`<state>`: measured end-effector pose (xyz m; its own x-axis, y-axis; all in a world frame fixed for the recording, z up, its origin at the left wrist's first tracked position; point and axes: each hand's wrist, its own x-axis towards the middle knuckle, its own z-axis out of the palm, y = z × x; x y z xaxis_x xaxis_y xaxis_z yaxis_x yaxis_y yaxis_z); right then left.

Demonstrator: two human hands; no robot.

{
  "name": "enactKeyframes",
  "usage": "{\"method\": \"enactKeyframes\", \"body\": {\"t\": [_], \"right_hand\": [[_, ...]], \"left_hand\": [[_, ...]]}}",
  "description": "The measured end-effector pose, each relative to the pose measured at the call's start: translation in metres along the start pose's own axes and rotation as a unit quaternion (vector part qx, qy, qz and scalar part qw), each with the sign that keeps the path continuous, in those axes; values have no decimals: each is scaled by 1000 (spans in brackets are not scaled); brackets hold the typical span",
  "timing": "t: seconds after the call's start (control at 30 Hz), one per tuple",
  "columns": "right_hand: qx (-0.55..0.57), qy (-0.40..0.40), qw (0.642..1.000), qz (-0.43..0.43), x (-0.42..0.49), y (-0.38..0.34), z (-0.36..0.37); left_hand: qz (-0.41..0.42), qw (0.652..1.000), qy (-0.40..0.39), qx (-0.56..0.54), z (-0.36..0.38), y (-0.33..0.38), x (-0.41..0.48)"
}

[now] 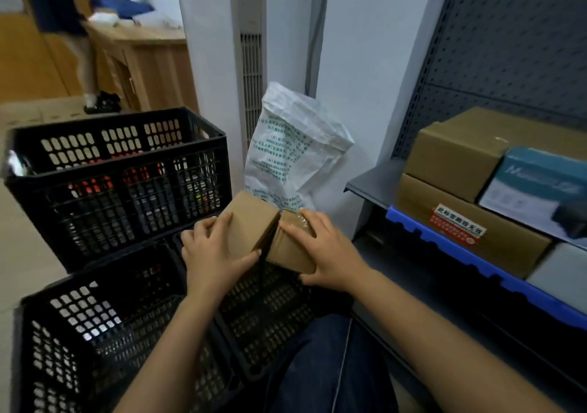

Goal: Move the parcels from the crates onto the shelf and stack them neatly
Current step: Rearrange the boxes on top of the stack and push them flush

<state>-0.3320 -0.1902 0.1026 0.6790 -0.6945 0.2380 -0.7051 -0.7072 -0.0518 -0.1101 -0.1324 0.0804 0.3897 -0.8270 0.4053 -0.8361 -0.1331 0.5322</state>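
Note:
Two small brown cardboard parcels are held side by side above the near black crate (79,326). My left hand (212,253) grips the left parcel (251,222). My right hand (327,250) grips the right parcel (289,250), which has clear tape on top. The two parcels touch along their inner edges. A second black crate (120,177) stands behind, with dark and red items inside. To the right, the grey metal shelf (371,183) carries two stacked brown boxes (460,171), a teal and white box (536,183) and a grey box (562,272).
A white printed sack (295,155) leans against the wall between the crates and the shelf. A blue plastic strip (476,263) runs along the shelf front. Another person (63,31) stands at a wooden counter (139,50) at the far left. My knee in jeans (330,365) is below.

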Motion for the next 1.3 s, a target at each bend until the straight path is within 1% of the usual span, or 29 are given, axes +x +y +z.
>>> {"method": "enactKeyframes", "body": {"t": [0.13, 0.23, 0.37, 0.5, 0.67, 0.8, 0.93, 1.03, 1.3], "right_hand": [[-56, 32, 998, -22, -18, -8, -37], [-107, 60, 992, -27, -34, -9, -66], [-145, 93, 985, -24, -54, -9, -105], [-173, 147, 974, -26, -73, -8, -141], [-234, 188, 954, -2, -96, 0, -179], [-253, 226, 940, 19, -120, 10, -213], [-254, 227, 939, 41, -146, 24, -247], [-261, 222, 938, 42, -159, 29, -264], [-288, 237, 927, 33, -165, 41, -259]], "left_hand": [[17, 999, 30, -40, -29, 25, -5], [54, 994, 40, -86, -48, 47, -11], [96, 985, 58, -129, -68, 76, -18], [134, 973, 92, -161, -87, 110, -21], [179, 962, 110, -177, -103, 151, -20], [200, 953, 125, -190, -111, 195, -18], [223, 941, 136, -214, -117, 235, -14], [240, 936, 144, -215, -117, 251, -8], [239, 932, 144, -233, -107, 261, -13]]}}
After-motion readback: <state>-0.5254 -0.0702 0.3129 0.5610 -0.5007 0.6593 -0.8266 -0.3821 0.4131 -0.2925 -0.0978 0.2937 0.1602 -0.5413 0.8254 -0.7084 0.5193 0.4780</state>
